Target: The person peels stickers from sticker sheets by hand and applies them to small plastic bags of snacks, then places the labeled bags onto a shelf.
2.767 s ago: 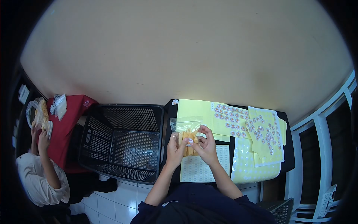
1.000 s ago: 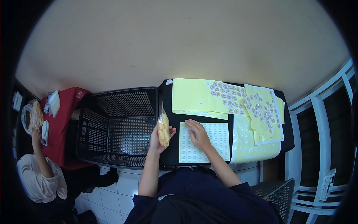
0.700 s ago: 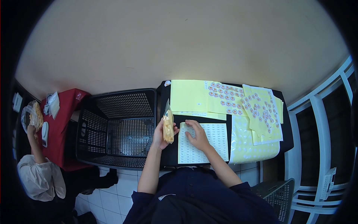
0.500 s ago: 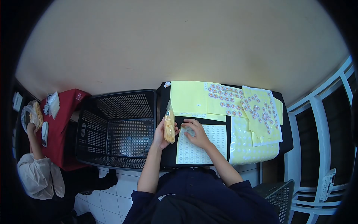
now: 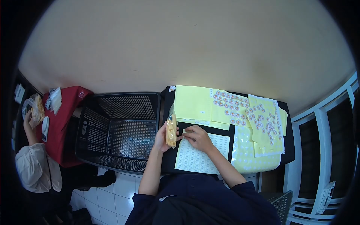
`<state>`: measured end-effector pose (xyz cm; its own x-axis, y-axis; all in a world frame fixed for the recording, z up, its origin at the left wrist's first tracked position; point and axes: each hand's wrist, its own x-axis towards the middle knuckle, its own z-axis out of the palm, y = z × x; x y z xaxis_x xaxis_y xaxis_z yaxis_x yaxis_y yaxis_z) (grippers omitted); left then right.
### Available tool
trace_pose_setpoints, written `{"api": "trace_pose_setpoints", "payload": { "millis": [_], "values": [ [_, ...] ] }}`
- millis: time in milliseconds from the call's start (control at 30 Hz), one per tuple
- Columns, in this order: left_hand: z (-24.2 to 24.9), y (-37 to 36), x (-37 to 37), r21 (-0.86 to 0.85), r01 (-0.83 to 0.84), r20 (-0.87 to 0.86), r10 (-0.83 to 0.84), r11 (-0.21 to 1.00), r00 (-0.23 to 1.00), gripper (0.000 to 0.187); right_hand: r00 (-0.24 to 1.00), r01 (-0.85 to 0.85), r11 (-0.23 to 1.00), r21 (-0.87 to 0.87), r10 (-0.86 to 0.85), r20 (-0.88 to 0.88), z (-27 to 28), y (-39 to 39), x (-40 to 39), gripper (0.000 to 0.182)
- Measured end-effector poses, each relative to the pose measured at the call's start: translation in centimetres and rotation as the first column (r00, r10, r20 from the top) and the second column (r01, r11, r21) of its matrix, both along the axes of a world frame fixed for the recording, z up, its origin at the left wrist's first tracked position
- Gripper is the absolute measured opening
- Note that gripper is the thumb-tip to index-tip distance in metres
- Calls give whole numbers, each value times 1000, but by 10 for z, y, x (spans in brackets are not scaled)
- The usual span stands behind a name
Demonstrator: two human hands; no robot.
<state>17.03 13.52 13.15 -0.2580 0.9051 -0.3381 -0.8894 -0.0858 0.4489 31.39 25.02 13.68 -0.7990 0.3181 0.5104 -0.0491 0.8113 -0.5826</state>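
My left hand (image 5: pixel 161 137) holds a clear plastic packet of yellowish snack pieces (image 5: pixel 171 131) upright, left of the label sheet. Just right of the packet, my right hand (image 5: pixel 197 138) is over the top left corner of the white sheet of small printed labels (image 5: pixel 198 155). Its thumb and index finger are pinched together near the sheet's corner; what is between them is too small to make out. Behind the hands, yellow sheets (image 5: pixel 193 103) lie on the black-covered table.
Left of the table stands a black crate (image 5: pixel 133 138). Round stickers (image 5: pixel 232 107) and a plastic-wrapped sheet pack (image 5: pixel 243 159) lie to the right. At the far left, a co-worker's hand (image 5: pixel 28 120) touches a bag (image 5: pixel 36 108) by a red table (image 5: pixel 62 131). Another crate (image 5: pixel 283 202) is low right.
My right hand's fingers have closed into a pinch near the label sheet's corner, and the sheet is tilted. The packet stays in my left hand. The whole view has shifted slightly.
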Motion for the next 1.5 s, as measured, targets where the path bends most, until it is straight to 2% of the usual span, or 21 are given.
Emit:
{"api": "trace_pose_setpoints", "payload": {
  "millis": [100,433,500,533,567,600,667,800,933,967,1000,1067,1133,1200,1233,1267,1333,1367,1400,1467,1500],
  "values": [
    [-1,-1,1,-6,-15,20,16,1000,1000,41,998,27,998,51,-24,-62,-5,-1,-1,15],
    [-9,-2,-1,25,-12,13,12,1000,1000,40,996,22,997,79,-15,-83,-8,1,2,11],
    [-6,-1,0,30,-5,-25,6,1000,1000,41,996,57,981,-186,-68,-49,-7,-1,3,12],
    [0,0,3,-13,-77,-55,76,997,996,39,996,61,981,-186,-71,-49,-6,0,4,12],
    [6,1,7,-55,-149,-88,144,987,986,37,995,57,951,-305,-78,-58,-6,2,4,11],
    [12,1,10,-56,-145,-88,140,988,986,37,994,51,906,-420,-86,-64,-5,4,5,11],
    [21,2,13,-105,-307,-440,233,946,867,31,987,78,874,-479,-134,-84,-14,8,4,10],
    [28,-1,14,27,-317,-567,276,948,776,20,963,157,788,-595,-257,-86,-7,11,7,8],
    [44,2,22,6,-270,-572,225,963,789,22,950,146,763,-629,-285,-125,13,10,9,5],
    [41,4,23,-17,-262,-649,189,965,737,28,950,147,764,-628,-287,-126,17,9,10,5],
    [43,5,26,-15,-260,-648,189,966,738,28,939,147,752,-643,-311,-149,21,8,10,3],
    [48,7,32,36,-270,-770,199,962,607,33,927,146,740,-657,-334,-171,26,5,13,4],
    [50,7,34,15,-284,-772,192,959,605,38,917,130,711,-691,-351,-189,32,3,14,5],
    [49,6,35,-40,-239,-900,69,970,431,37,915,122,724,-679,-347,-206,37,2,15,5],
    [51,7,41,29,-267,-881,150,963,448,38,912,113,735,-668,-343,-223,41,2,15,6],
    [53,7,43,28,-266,-882,149,964,448,38,912,114,735,-669,-344,-223,45,2,15,6],
    [59,5,46,13,-183,-952,68,983,299,36,939,146,802,-580,-296,-173,59,1,15,7],
    [62,4,45,-13,-162,-985,15,987,170,37,939,146,801,-580,-296,-173,68,-1,15,7],
    [66,3,45,-13,-163,-985,15,987,170,37,963,123,832,-541,-231,-136,82,-4,15,9],
    [73,1,46,-129,-97,-991,-126,987,36,35,982,96,860,-502,-165,-96,95,-6,12,10],
    [69,2,45,-61,-65,-998,-61,996,8,42,991,59,893,-445,-106,-81,98,-7,11,12]
  ]
}}
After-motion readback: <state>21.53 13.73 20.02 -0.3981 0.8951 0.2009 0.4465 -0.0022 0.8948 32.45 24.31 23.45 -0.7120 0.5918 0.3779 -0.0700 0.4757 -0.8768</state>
